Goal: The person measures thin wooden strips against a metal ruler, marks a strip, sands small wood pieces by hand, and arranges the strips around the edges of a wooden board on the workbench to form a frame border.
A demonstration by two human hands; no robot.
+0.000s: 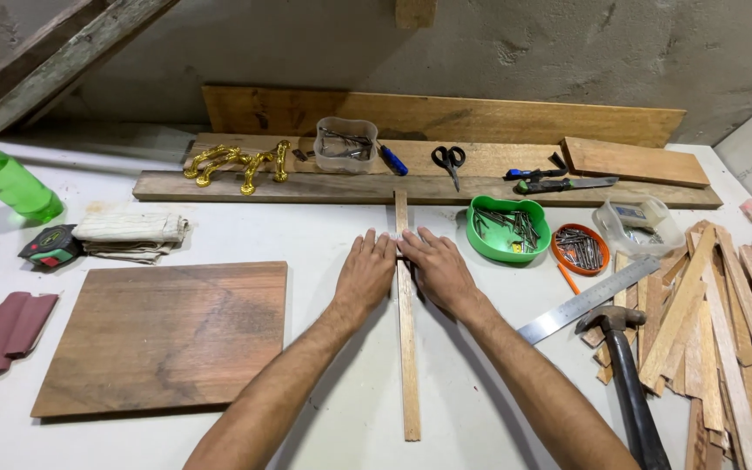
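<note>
- The left hand [365,274] lies flat, fingers together, on the white counter [219,239], its fingertips touching a long, thin, pale wooden strip [406,348].
- The right hand [437,270] presses on the same strip from the other side; neither grip pinches anything.
- The strip runs lengthwise away from the person, between a square brown wooden board [163,335] and a steel ruler [587,300].
</note>
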